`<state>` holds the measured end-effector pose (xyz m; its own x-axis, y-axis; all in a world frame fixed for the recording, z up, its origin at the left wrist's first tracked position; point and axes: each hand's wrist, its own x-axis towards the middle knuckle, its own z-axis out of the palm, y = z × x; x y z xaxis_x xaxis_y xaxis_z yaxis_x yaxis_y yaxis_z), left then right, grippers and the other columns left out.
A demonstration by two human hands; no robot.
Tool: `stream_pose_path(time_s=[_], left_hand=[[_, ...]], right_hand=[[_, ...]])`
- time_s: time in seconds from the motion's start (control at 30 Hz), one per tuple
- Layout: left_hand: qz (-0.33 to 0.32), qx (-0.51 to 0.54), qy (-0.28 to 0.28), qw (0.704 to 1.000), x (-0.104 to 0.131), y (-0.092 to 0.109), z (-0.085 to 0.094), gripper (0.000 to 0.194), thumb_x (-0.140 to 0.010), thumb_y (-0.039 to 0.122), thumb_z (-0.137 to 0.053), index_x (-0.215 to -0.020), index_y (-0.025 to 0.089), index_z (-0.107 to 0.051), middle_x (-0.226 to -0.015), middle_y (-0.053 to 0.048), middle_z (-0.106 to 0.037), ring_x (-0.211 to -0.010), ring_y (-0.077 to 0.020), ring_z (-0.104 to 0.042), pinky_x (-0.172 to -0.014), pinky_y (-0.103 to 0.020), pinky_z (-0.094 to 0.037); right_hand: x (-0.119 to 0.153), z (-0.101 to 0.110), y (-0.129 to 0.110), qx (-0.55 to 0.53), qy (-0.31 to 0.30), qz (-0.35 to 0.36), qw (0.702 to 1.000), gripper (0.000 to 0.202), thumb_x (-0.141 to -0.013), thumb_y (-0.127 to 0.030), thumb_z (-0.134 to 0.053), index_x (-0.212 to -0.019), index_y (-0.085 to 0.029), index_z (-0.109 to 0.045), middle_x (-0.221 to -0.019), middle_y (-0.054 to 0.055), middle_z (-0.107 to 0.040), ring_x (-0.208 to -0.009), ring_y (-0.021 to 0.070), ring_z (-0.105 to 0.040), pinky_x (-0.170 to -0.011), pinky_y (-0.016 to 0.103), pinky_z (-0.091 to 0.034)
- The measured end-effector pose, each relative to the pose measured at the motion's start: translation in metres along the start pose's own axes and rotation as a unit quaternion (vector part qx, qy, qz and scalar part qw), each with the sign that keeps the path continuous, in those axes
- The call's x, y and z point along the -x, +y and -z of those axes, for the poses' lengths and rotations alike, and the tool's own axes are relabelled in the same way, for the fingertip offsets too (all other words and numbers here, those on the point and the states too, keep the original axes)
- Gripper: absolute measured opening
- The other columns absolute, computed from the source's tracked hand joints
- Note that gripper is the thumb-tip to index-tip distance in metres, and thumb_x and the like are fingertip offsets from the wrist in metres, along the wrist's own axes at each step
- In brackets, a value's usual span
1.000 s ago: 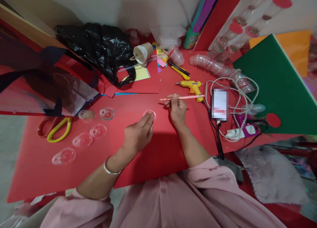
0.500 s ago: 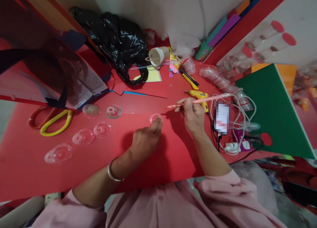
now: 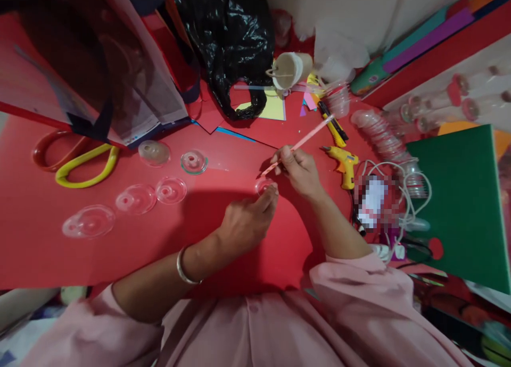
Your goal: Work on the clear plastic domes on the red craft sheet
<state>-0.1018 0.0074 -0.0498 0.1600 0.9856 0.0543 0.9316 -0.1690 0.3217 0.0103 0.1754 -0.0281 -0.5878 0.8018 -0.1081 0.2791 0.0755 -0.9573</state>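
My left hand (image 3: 249,218) reaches to the middle of the red table, its fingertips pinched on the near edge of a small clear plastic disc (image 3: 262,185). The fingers cover part of that disc. My right hand (image 3: 299,170) grips a slim pink pencil-like stick (image 3: 309,135), slanted, with its pointed lower end just above the disc's far rim. Whether the tip touches the plastic I cannot tell. To the left lie several similar clear discs with raised centres, among them a large one (image 3: 90,221) and one with a greenish rim (image 3: 194,161).
Left stand the red and yellow handles (image 3: 87,166) of scissors. A yellow glue gun (image 3: 345,165), a yellow cutter (image 3: 334,127) and a tangled white cable (image 3: 407,191) lie right. Behind are a black plastic bag (image 3: 235,42), a white cup (image 3: 293,70) and stacked clear cups (image 3: 383,133); a green board (image 3: 459,197) lies far right.
The stick has swung from nearly level to a steeper slant, its tip now down at the disc. My right hand has moved closer to my left. The view has shifted.
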Motion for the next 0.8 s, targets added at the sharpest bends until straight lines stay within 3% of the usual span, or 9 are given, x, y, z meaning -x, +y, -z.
stream_pose_path(time_s=[0.13,0.37,0.6,0.8], left_hand=[[0.010,-0.018,-0.010,1.000,0.001,0.003,0.002,0.062,-0.102,0.014,-0.047,-0.164,0.017,-0.053,-0.159,-0.020,-0.062,-0.076,-0.0195,-0.079,-0.052,-0.030,-0.055],[0.016,0.030,-0.040,0.999,-0.005,0.003,0.013,0.054,-0.104,0.018,-0.050,-0.157,0.017,-0.060,-0.154,-0.019,-0.066,-0.073,-0.0191,-0.078,-0.053,-0.029,-0.052],[0.010,0.029,-0.008,0.999,-0.002,0.002,0.007,0.054,-0.105,0.016,-0.043,-0.156,0.016,-0.061,-0.148,-0.018,-0.070,-0.068,-0.0181,-0.075,-0.050,-0.031,-0.048],[0.000,0.034,0.007,0.999,-0.004,0.002,0.005,0.053,-0.105,0.013,-0.040,-0.153,0.014,-0.063,-0.137,-0.017,-0.075,-0.063,-0.0171,-0.071,-0.046,-0.032,-0.046]], right_hand=[[-0.001,0.003,-0.008,0.028,-0.037,0.016,0.999,0.068,-0.094,-0.087,-0.058,-0.083,-0.021,-0.070,-0.065,0.000,-0.062,-0.063,0.0138,-0.061,-0.061,0.027,-0.052],[-0.013,-0.018,-0.011,0.089,-0.165,-0.005,0.982,0.067,-0.097,-0.083,-0.058,-0.082,-0.019,-0.072,-0.072,0.003,-0.070,-0.065,0.0134,-0.063,-0.063,0.027,-0.051],[-0.022,-0.019,-0.012,0.085,-0.246,-0.031,0.965,0.065,-0.099,-0.079,-0.058,-0.079,-0.019,-0.069,-0.071,0.003,-0.071,-0.064,0.0131,-0.063,-0.064,0.026,-0.050],[-0.024,-0.018,-0.012,0.119,-0.276,-0.013,0.954,0.062,-0.103,-0.076,-0.055,-0.081,-0.019,-0.069,-0.071,0.002,-0.071,-0.065,0.0131,-0.064,-0.066,0.026,-0.050]])
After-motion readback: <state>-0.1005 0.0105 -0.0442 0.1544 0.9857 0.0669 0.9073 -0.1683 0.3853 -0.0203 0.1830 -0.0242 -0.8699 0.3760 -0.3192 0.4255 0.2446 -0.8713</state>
